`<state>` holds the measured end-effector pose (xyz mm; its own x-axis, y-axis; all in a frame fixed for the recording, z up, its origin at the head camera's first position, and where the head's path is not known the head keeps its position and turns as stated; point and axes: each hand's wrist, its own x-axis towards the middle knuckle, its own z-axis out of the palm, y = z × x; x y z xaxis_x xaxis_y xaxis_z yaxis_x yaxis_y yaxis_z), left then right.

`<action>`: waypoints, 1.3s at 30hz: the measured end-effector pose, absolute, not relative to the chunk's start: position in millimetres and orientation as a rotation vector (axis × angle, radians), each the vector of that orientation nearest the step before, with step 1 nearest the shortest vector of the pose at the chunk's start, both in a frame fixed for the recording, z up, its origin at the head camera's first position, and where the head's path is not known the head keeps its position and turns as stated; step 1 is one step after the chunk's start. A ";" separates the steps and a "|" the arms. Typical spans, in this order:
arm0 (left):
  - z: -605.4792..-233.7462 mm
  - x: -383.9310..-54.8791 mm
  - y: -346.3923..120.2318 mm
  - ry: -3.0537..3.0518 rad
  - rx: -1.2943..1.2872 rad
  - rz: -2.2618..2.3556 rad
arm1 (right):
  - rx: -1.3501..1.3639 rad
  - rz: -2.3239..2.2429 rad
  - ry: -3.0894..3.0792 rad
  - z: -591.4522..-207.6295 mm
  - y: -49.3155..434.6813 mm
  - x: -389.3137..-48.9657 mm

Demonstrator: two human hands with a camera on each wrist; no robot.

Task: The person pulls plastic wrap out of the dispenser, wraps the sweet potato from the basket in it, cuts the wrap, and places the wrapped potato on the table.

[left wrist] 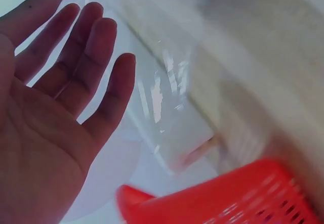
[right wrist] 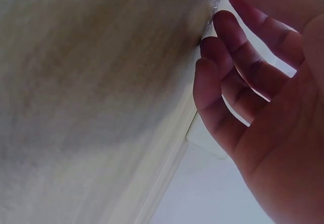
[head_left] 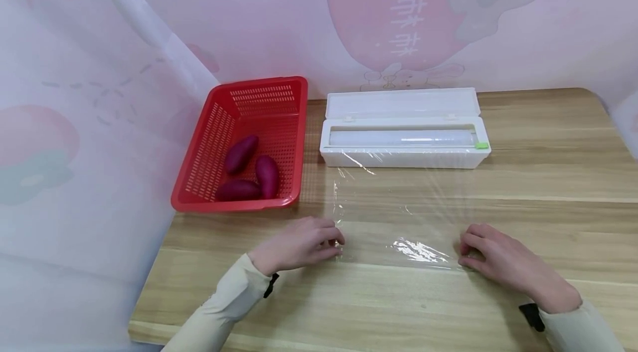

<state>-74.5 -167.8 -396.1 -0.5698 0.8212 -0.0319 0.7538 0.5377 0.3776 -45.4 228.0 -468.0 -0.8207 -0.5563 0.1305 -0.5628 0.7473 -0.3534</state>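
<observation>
A sheet of clear cling film (head_left: pixel 421 249) stretches toward me over the table from a white cling film dispenser (head_left: pixel 399 159). Its lid (head_left: pixel 401 104) is raised, showing the roll (head_left: pixel 401 138) inside. My right hand (head_left: pixel 503 258) pinches the film's near right corner between thumb and index finger. At the near left corner is my left hand (head_left: pixel 301 242), fingertips right at the film's edge. In the left wrist view, the left hand's fingers (left wrist: pixel 104 57) are relaxed, the thumb apart from the index finger. The right wrist view shows the right fingers (right wrist: pixel 243 67) loosely bent.
On the left a red basket (head_left: pixel 301 147) holds three purple sweet potatoes (head_left: pixel 241 154). A green slider (head_left: pixel 481 145) sits at the dispenser's right end. Printed cloth (head_left: pixel 279 14) hangs behind and left of the wooden table (head_left: pixel 389 308).
</observation>
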 end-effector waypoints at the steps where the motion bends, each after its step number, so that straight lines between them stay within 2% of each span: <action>1: -392.0 -74.7 -168.9 2.566 1.352 0.505 | 0.940 0.604 -2.912 -468.3 228.3 -45.3; 10: -345.0 -85.7 -197.3 2.746 1.360 0.507 | 0.914 0.627 -2.930 -470.5 227.7 -43.8; 20: -309.6 -121.2 -228.7 2.852 0.956 0.521 | 0.908 0.641 -2.871 -470.4 227.5 -42.8; 32: -322.8 -181.9 -246.2 2.726 0.590 0.293 | 0.883 0.666 -2.889 -473.0 228.5 -43.1; 39: -343.2 -202.2 -251.7 2.595 0.431 0.250 | 0.899 0.689 -2.876 -473.8 227.9 -42.0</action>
<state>-202.2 -251.7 -343.2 -0.8278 0.3462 -0.4415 0.2554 0.9332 0.2528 -42.0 227.9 -473.8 -0.8295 -0.5298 0.1769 -0.5524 0.7316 -0.3995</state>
